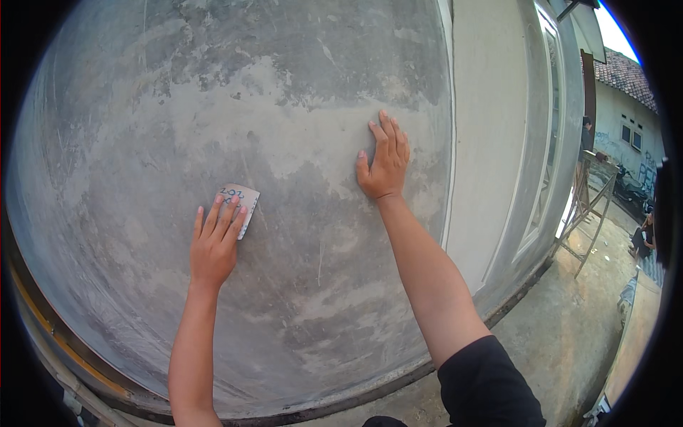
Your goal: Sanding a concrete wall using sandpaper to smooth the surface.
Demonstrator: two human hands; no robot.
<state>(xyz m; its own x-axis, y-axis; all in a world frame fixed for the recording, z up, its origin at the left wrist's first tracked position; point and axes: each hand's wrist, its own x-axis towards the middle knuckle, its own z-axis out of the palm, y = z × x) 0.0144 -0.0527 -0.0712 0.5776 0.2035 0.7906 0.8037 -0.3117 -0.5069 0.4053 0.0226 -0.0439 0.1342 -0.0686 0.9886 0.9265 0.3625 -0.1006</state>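
Observation:
A grey plastered cement wall (299, 229) with lighter, patchy smears fills most of the view. Flat against it, my left hand (216, 240) presses a small folded sheet, likely sandpaper (249, 198), under its fingertips. The sheet's pale back bears blue handwriting, and its face toward the wall is hidden. Higher up and to the right, my right hand (385, 157) rests on the wall with its thumb spread and nothing in it.
Right of the wall patch stand a pale door-like panel (488, 133) and a white-framed window (547, 133). A metal scaffold frame (587, 208) stands on the concrete ground (560, 325). Farther off are a seated person (643, 237), another person (586, 133) and a motorcycle (632, 195).

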